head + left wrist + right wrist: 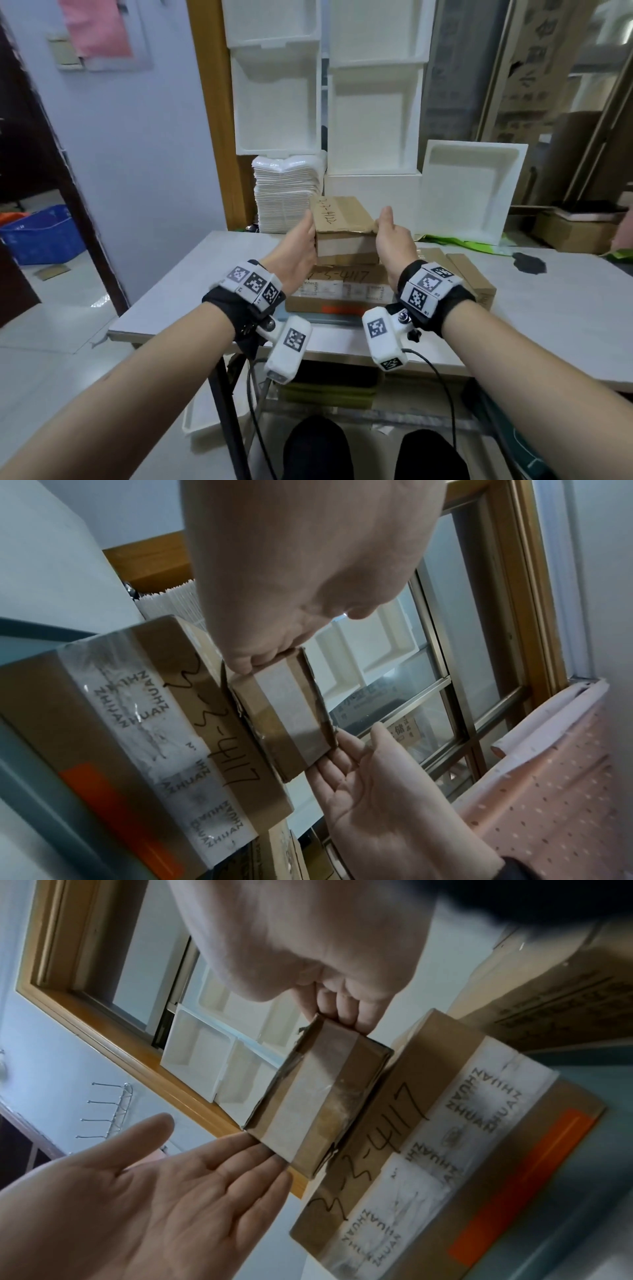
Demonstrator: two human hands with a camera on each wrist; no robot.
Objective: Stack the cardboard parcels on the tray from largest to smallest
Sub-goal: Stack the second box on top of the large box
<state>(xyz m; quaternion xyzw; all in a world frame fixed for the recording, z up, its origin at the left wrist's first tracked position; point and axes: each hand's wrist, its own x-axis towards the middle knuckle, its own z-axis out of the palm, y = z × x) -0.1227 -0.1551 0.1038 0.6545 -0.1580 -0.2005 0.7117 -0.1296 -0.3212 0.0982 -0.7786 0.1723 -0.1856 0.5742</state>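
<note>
A small taped cardboard parcel (342, 226) lies on top of a larger parcel (342, 287) marked "3-3-4117". The larger one sits on a grey-blue tray (325, 320) on the white table. My left hand (305, 236) presses the small parcel's left end with straight fingers (240, 1161) and the thumb spread. My right hand (390, 236) presses the right end with flat fingers (346, 750) and the thumb raised. The wrist views show the small parcel (287, 710) (318, 1096) touching the larger parcel (137, 723) (428, 1150) along its lower face.
More flat cardboard parcels (469, 274) lie on the table right of the tray. White foam boxes (373, 120), a stack of foam sheets (287, 195) and a foam lid (472, 192) line the back. A blue crate (41, 233) stands on the floor at left.
</note>
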